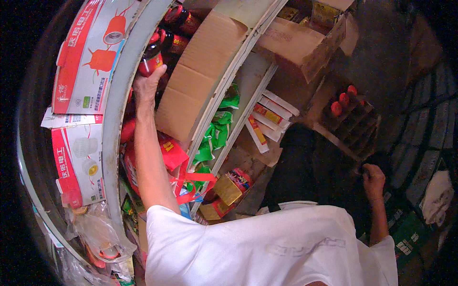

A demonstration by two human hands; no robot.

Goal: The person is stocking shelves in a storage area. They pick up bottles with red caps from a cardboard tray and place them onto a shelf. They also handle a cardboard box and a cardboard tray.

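Note:
My left hand (pixel 147 85) reaches onto a shelf and grips a dark glass jar (pixel 150 65) with a red label, its thumb along the side. Several similar jars (pixel 178 42) with red lids and labels stand just beyond it. Beside them is a brown cardboard box (pixel 204 71). My right hand (pixel 374 179) is low on the right, against my dark trousers (pixel 307 168). Its fingers are curled and partly hidden, so whether it holds anything is unclear.
Lamp-holder boxes (pixel 80 157) line the upper shelf (pixel 118 71) at left. Lower down are green packets (pixel 211 139), long narrow boxes (pixel 273 114) and a gold box (pixel 229 189). A divided carton (pixel 357 132) with several red-lidded jars (pixel 344 98) sits at right. An open cardboard box (pixel 293 46) is above.

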